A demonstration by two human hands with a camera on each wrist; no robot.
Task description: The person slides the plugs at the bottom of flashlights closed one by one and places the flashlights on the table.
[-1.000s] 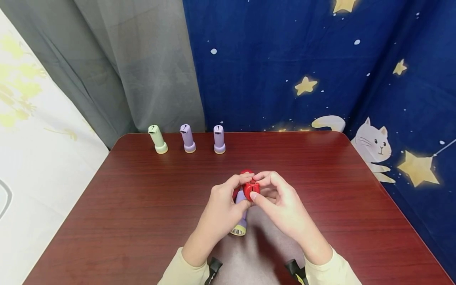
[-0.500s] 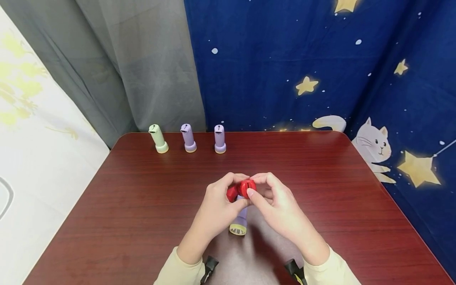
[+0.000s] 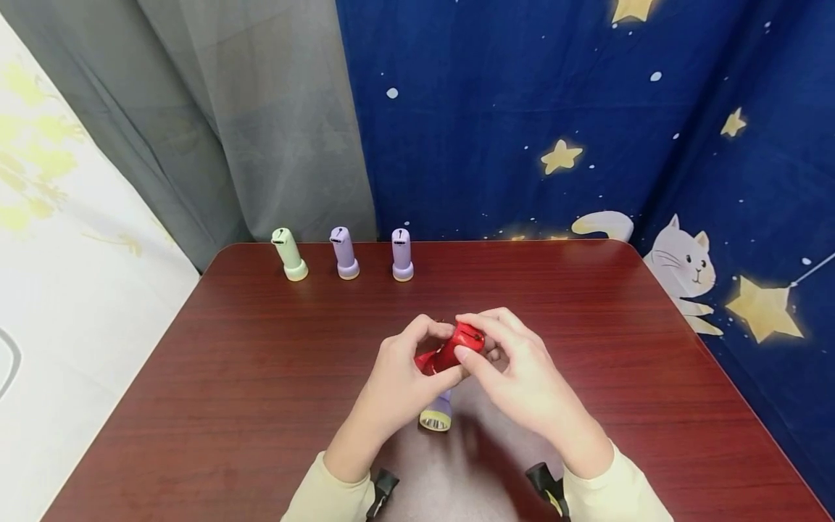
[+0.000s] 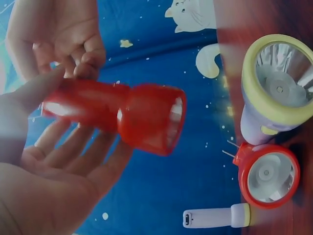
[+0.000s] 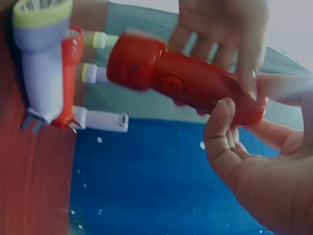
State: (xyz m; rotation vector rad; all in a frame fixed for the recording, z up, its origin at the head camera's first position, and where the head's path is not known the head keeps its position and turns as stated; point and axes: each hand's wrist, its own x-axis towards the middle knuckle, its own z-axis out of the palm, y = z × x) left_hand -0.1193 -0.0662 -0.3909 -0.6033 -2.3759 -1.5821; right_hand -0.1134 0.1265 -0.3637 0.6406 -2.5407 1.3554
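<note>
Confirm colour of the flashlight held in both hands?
Red flashlight, body and head alike; clearest in the right wrist view, gripped by the left hand and right hand.

Head camera: above my hands, facing forward and down over the table (image 3: 261, 377), mid-distance. Left wrist camera: close below my left hand (image 4: 44, 171), facing across toward my right hand (image 4: 58, 34). Right wrist camera: close, facing back the opposite way. Shared by all three: the red flashlight (image 3: 457, 348).

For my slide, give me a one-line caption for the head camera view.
Both hands hold a red flashlight above a wooden table; three small flashlights stand behind.
</note>
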